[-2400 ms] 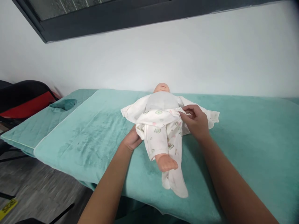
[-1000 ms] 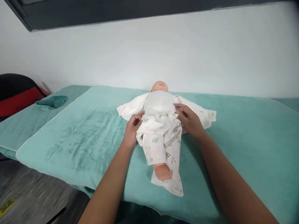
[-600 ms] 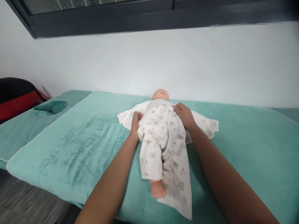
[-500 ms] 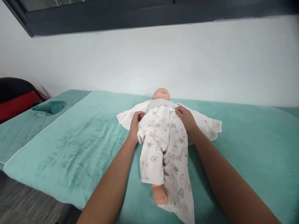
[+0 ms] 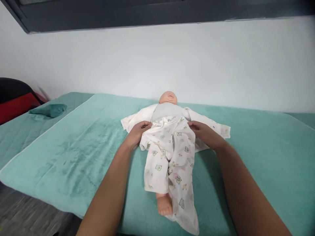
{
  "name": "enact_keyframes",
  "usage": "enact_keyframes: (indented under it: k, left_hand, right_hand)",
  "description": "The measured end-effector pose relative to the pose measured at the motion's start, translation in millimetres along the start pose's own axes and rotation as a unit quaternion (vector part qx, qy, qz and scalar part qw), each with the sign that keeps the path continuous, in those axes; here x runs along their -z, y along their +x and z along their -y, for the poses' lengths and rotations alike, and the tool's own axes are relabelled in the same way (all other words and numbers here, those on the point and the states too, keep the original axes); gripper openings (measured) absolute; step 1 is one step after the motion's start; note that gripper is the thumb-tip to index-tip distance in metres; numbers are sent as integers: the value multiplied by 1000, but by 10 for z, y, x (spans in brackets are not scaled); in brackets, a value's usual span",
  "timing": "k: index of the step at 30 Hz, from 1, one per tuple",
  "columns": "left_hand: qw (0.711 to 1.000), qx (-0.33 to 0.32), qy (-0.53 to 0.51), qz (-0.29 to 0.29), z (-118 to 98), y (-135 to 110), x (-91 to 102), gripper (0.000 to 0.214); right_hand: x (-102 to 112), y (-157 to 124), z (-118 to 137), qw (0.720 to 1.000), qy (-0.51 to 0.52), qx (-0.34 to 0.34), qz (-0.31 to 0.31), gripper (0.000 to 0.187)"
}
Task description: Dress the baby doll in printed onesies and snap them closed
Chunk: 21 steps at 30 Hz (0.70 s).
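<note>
A baby doll lies on its back, its head [image 5: 168, 97] towards the wall. It wears a white patterned jacket [image 5: 207, 122], spread at the sides, over a grey torso [image 5: 167, 110]. White baby trousers [image 5: 172, 144] with green bear prints reach up to the waist. One bare foot [image 5: 164, 205] pokes out of a trouser leg; the other leg's end lies flat, its foot hidden. My left hand [image 5: 138, 133] is closed at the left side of the waistband, fingertips pinching the cloth. My right hand [image 5: 206, 133] pinches at the right side of the waist, fingertips partly hidden.
A teal padded bed [image 5: 81, 147] carries the doll, with a white wall [image 5: 157, 62] right behind it. To the left are a face hole [image 5: 48, 111] in the bed and a red and black object [image 5: 17, 101]. A dark window frame [image 5: 123, 14] runs above.
Both hands have moved outward and slightly down at the waist. The waistband sits lower, baring more grey torso. The jacket's right flap has shifted, and the view has moved slightly.
</note>
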<state>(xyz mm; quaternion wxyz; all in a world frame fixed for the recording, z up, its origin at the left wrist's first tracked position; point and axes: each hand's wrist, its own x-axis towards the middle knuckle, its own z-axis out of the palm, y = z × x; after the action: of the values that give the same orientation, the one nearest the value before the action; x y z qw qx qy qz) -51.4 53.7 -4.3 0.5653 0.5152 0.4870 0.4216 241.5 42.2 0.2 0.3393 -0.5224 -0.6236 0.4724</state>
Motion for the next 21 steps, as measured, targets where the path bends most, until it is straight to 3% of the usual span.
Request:
enact_keyframes:
  k: [3, 12, 17, 21]
  left_hand:
    - [999, 21, -23, 29, 23, -29, 22, 35]
    - [994, 27, -89, 65, 45, -57, 43, 36]
    - [997, -23, -66, 17, 82, -23, 10, 30]
    - [992, -71, -92, -58, 62, -2, -99, 31]
  right_hand:
    - [-47, -35, -45, 998, 59, 17, 13, 20]
    - [-125, 45, -128, 990, 127, 46, -43, 18]
    - [-194, 111, -161, 980, 154, 74, -102, 22]
    - [-251, 203, -185, 970, 186, 71, -142, 24]
